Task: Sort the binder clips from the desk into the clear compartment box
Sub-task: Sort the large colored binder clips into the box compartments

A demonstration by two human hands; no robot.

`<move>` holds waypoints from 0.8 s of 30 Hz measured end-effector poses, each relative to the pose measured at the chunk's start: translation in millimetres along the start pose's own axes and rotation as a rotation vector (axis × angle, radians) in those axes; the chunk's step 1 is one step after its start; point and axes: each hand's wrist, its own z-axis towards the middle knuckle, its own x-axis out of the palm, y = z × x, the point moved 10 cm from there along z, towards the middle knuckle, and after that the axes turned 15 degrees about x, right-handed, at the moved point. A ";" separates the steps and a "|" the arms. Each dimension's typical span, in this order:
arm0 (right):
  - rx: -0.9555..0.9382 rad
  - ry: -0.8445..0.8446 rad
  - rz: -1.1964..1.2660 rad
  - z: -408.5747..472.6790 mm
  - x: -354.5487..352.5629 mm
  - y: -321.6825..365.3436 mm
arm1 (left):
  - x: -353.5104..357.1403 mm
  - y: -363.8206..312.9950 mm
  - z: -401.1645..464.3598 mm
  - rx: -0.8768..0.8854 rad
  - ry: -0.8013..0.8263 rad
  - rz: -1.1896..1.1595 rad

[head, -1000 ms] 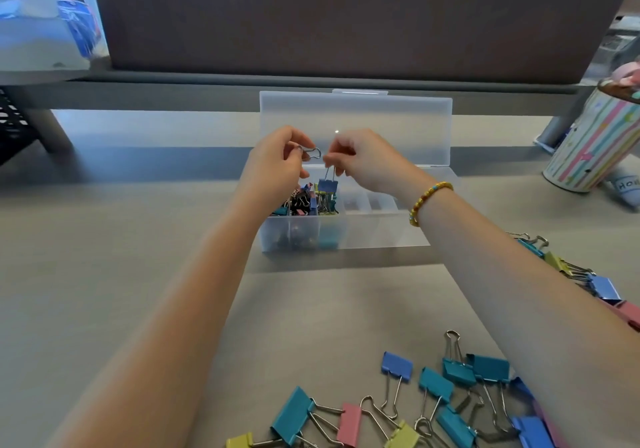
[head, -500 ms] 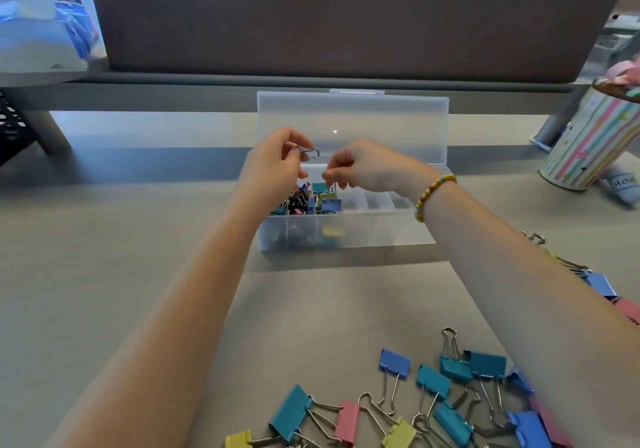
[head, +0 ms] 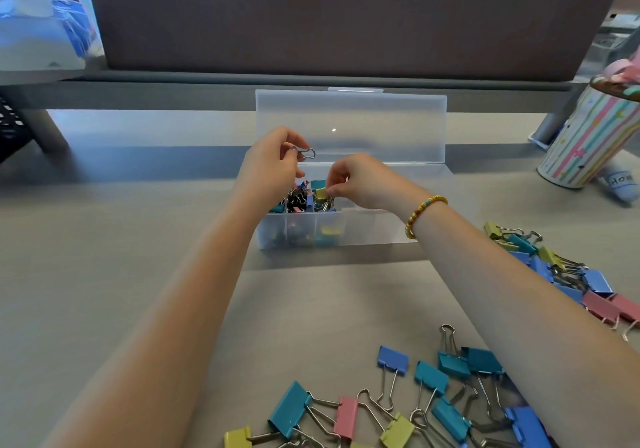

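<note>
The left hand [head: 273,167] pinches a silver wire clip handle [head: 306,153] above the clear compartment box [head: 349,229], whose left cells hold mixed-colour binder clips [head: 304,198]. The right hand [head: 360,181] has dropped lower since half a second ago, fingers [head: 330,191] pinching a yellow clip [head: 321,193] in the second cell. Loose clips [head: 429,399] lie on the bench [head: 104,257].

striped tin [head: 585,142], yellow beaded bracelet [head: 423,209]

Both forearms are bare, with no sleeves in view. The right wrist wears a beaded bracelet [head: 423,211], mostly yellow with a few red and blue beads. The left wrist is bare.
</note>
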 end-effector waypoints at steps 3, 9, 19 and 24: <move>-0.018 -0.040 0.052 0.3 -4.4 -0.4 | 8.8 0.7 -1.8 -0.011 0.066 -0.004; 0.035 -0.007 0.362 -12.4 -22.9 -6.2 | 20.7 -3.9 -5.0 -0.047 0.106 -0.080; 0.086 -0.228 0.314 -19.7 -51.3 -28.9 | 27.7 -24.6 -6.3 0.096 0.223 0.259; 0.010 -0.189 -0.070 -24.1 -39.1 -21.3 | 49.4 -12.9 -16.8 0.130 0.538 0.569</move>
